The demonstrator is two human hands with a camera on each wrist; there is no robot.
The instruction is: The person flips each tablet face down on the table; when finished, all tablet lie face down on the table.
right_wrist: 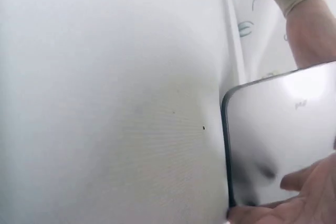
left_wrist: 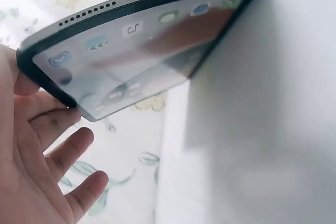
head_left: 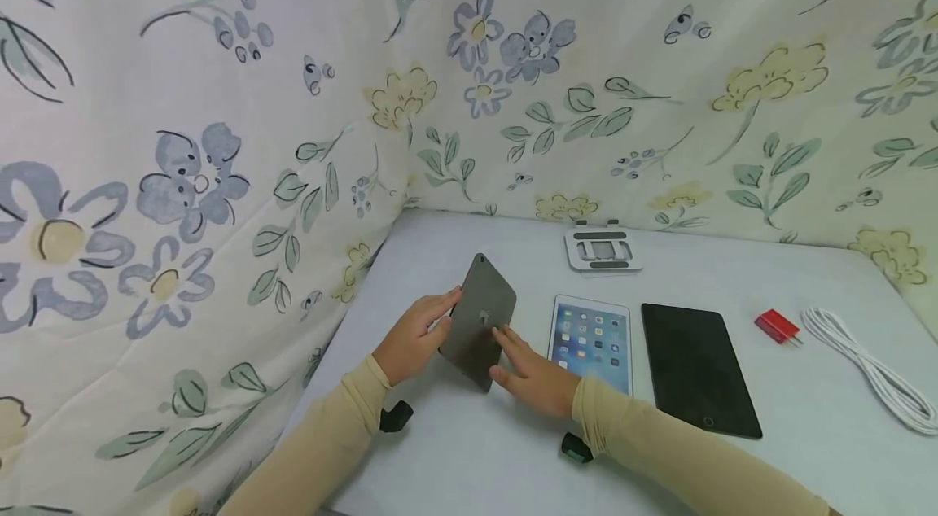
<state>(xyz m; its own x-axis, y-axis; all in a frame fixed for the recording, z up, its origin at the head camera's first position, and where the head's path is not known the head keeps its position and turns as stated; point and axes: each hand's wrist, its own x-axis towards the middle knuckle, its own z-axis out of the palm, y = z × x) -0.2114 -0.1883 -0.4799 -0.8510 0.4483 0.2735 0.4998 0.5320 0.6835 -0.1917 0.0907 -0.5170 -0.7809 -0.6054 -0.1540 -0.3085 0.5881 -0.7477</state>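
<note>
A grey tablet is held up at a tilt over the white table, its back towards the head camera. My left hand grips its left edge, thumb on the back, while the lower fingers spread free in the left wrist view. There, the lit screen shows app icons, and a port and speaker holes line the near edge. With extended fingers, my right hand touches the back near the right edge. The right wrist view shows the shiny back with those fingers against it.
Right of the hands lie a white tablet with its icons showing and a dark tablet. A folding stand lies behind them. Farther right are a red charger plug and a coiled white cable. Floral cloth surrounds the table.
</note>
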